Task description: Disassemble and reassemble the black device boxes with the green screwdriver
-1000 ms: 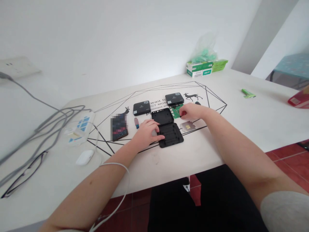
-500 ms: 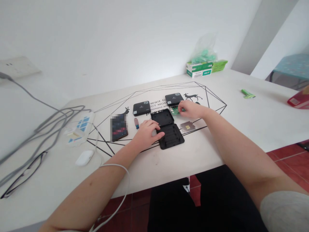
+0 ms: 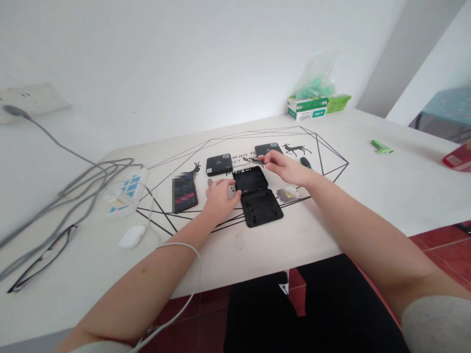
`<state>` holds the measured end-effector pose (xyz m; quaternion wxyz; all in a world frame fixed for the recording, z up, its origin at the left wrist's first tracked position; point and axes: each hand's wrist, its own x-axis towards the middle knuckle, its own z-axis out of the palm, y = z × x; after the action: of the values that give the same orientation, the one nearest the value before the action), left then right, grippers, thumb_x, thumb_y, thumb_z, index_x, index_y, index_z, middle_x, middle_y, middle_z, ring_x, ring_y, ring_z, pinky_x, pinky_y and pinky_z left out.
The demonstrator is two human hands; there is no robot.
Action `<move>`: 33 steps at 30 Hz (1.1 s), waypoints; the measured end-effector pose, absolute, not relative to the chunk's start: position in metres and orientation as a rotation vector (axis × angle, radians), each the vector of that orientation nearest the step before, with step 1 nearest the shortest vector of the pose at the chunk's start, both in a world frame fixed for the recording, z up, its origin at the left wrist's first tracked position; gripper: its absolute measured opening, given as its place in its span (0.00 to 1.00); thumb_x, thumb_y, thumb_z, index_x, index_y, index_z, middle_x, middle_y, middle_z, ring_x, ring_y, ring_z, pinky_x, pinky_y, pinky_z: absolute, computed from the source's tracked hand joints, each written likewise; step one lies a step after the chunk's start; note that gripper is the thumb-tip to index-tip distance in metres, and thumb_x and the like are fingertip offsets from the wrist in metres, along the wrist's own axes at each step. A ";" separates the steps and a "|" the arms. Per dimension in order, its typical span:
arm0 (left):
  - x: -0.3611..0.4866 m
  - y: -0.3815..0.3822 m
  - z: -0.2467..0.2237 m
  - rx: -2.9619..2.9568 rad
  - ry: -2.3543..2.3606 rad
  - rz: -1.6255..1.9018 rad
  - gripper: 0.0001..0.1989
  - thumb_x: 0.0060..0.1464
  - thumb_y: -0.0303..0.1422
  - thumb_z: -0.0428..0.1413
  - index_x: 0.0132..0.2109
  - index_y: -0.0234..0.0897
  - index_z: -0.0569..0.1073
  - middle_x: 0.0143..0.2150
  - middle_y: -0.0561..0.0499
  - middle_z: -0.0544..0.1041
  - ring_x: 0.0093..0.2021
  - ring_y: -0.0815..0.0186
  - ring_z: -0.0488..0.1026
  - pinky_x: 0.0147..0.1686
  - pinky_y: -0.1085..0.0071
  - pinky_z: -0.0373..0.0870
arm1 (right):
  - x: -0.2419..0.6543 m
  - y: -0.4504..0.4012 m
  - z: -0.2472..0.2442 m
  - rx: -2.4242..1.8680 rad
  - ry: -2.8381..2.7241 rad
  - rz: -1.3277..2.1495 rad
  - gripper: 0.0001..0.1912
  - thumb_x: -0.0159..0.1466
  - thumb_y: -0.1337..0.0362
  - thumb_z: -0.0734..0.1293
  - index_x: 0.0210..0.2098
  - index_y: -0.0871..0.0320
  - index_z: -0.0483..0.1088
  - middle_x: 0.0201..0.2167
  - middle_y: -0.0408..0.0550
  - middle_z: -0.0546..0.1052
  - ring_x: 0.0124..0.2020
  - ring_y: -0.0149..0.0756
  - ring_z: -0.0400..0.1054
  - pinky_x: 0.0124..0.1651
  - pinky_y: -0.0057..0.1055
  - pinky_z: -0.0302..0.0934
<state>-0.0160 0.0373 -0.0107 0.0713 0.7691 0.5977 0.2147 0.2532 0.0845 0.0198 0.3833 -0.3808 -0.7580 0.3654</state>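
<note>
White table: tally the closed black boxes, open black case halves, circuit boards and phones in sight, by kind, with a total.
Closed black boxes: 2
Open black case halves: 2
Circuit board: 1
Phone: 1
Total: 6

Circuit board (image 3: 256, 161) in right hand (image 3: 285, 167)

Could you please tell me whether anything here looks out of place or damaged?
One thing stands out: the white cable runs across the left forearm rather than lying clear, so it might snag. The gray cords on the left lie in untidy loops. I see no spill, and the black case halves show no obvious damage.
</note>
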 end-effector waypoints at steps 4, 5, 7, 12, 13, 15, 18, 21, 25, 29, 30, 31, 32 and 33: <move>-0.017 0.040 -0.012 2.304 1.783 0.655 0.16 0.63 0.37 0.59 0.56 0.41 0.74 0.59 0.44 0.81 0.66 0.47 0.70 0.66 0.44 0.63 | 0.222 0.071 0.004 -1.011 -2.231 0.755 0.02 0.70 0.66 0.59 0.40 0.53 0.61 0.49 0.54 0.77 0.54 0.46 0.71 0.60 0.50 0.64; -0.018 0.041 -0.012 2.304 1.782 0.649 0.16 0.63 0.37 0.59 0.56 0.41 0.74 0.59 0.44 0.81 0.66 0.47 0.70 0.67 0.44 0.63 | 0.217 0.069 0.001 -0.997 -2.288 0.700 0.03 0.70 0.68 0.58 0.39 0.53 0.61 0.47 0.54 0.76 0.51 0.46 0.71 0.58 0.48 0.65; -0.018 0.042 -0.013 2.306 1.779 0.639 0.16 0.63 0.37 0.60 0.56 0.42 0.75 0.60 0.44 0.81 0.66 0.47 0.70 0.67 0.44 0.63 | 0.209 0.067 -0.004 -0.963 -2.369 0.581 0.05 0.70 0.70 0.59 0.39 0.54 0.62 0.46 0.55 0.75 0.50 0.46 0.70 0.57 0.46 0.65; -0.019 0.044 -0.014 2.312 1.782 0.625 0.15 0.62 0.39 0.60 0.55 0.41 0.78 0.58 0.44 0.81 0.65 0.46 0.71 0.66 0.44 0.64 | 0.204 0.070 -0.010 -1.001 -2.423 0.448 0.05 0.71 0.72 0.58 0.41 0.56 0.64 0.48 0.58 0.74 0.51 0.47 0.68 0.58 0.45 0.64; -0.019 0.044 -0.015 2.316 1.785 0.625 0.15 0.63 0.39 0.60 0.54 0.41 0.78 0.58 0.44 0.82 0.65 0.46 0.71 0.66 0.44 0.64 | 0.204 0.071 -0.011 -1.007 -2.422 0.440 0.06 0.71 0.72 0.58 0.42 0.57 0.64 0.49 0.59 0.74 0.52 0.47 0.69 0.58 0.45 0.64; -0.020 0.045 -0.015 2.326 1.788 0.628 0.15 0.62 0.40 0.60 0.54 0.41 0.79 0.57 0.44 0.82 0.65 0.46 0.71 0.65 0.45 0.65 | 0.202 0.071 -0.012 -1.012 -2.411 0.427 0.06 0.71 0.72 0.58 0.42 0.58 0.65 0.52 0.61 0.73 0.55 0.49 0.68 0.60 0.46 0.64; -0.021 0.046 -0.015 2.339 1.786 0.630 0.16 0.62 0.41 0.61 0.53 0.41 0.80 0.57 0.44 0.82 0.65 0.46 0.72 0.66 0.47 0.66 | 0.199 0.070 -0.014 -1.033 -2.391 0.411 0.07 0.72 0.72 0.58 0.44 0.58 0.66 0.54 0.61 0.73 0.59 0.49 0.68 0.62 0.46 0.63; -0.023 0.047 -0.015 2.338 1.770 0.631 0.16 0.62 0.43 0.61 0.53 0.41 0.81 0.56 0.44 0.82 0.65 0.47 0.72 0.67 0.48 0.65 | 0.197 0.069 -0.014 -1.050 -2.388 0.412 0.07 0.73 0.72 0.58 0.45 0.58 0.67 0.54 0.60 0.74 0.59 0.48 0.68 0.63 0.45 0.63; -0.023 0.047 -0.013 2.319 1.771 0.641 0.16 0.65 0.43 0.59 0.52 0.40 0.82 0.56 0.42 0.83 0.65 0.49 0.73 0.66 0.51 0.66 | 0.198 0.066 -0.007 -1.101 -2.382 0.369 0.03 0.72 0.69 0.63 0.45 0.58 0.69 0.51 0.57 0.74 0.56 0.46 0.68 0.62 0.43 0.63; -0.023 0.046 -0.011 2.330 1.769 0.646 0.16 0.66 0.43 0.57 0.51 0.40 0.82 0.56 0.43 0.83 0.63 0.50 0.73 0.66 0.51 0.66 | 0.203 0.062 0.004 -1.277 -2.332 0.307 0.10 0.70 0.60 0.70 0.47 0.59 0.71 0.54 0.58 0.74 0.58 0.50 0.68 0.64 0.44 0.63; -0.023 0.046 -0.011 2.336 1.763 0.646 0.15 0.66 0.43 0.57 0.51 0.40 0.82 0.56 0.43 0.83 0.63 0.50 0.74 0.66 0.51 0.66 | 0.204 0.061 0.007 -1.341 -2.321 0.291 0.14 0.70 0.57 0.71 0.49 0.59 0.71 0.55 0.59 0.74 0.59 0.52 0.68 0.64 0.45 0.63; -0.023 0.046 -0.011 2.341 1.758 0.650 0.15 0.66 0.42 0.56 0.50 0.40 0.82 0.55 0.43 0.83 0.63 0.50 0.74 0.65 0.51 0.66 | 0.206 0.060 0.009 -1.408 -2.307 0.281 0.17 0.69 0.54 0.72 0.50 0.59 0.71 0.57 0.60 0.73 0.60 0.54 0.68 0.64 0.46 0.63; -0.023 0.046 -0.011 2.346 1.755 0.653 0.15 0.66 0.42 0.56 0.49 0.41 0.82 0.55 0.44 0.84 0.63 0.50 0.74 0.65 0.51 0.66 | 0.207 0.060 0.012 -1.472 -2.287 0.286 0.20 0.69 0.53 0.72 0.52 0.60 0.71 0.57 0.61 0.74 0.60 0.55 0.69 0.62 0.46 0.64; -0.023 0.046 -0.010 2.348 1.754 0.657 0.14 0.67 0.42 0.56 0.49 0.41 0.82 0.55 0.44 0.84 0.62 0.50 0.74 0.65 0.51 0.66 | 0.208 0.060 0.014 -1.526 -2.267 0.311 0.22 0.68 0.51 0.73 0.53 0.60 0.71 0.57 0.62 0.74 0.59 0.55 0.70 0.61 0.45 0.65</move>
<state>-0.0230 0.0455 -0.0105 0.0691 0.7799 0.5826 0.2182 0.2084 0.0604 0.0136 0.1944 -0.5443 -0.8085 0.1110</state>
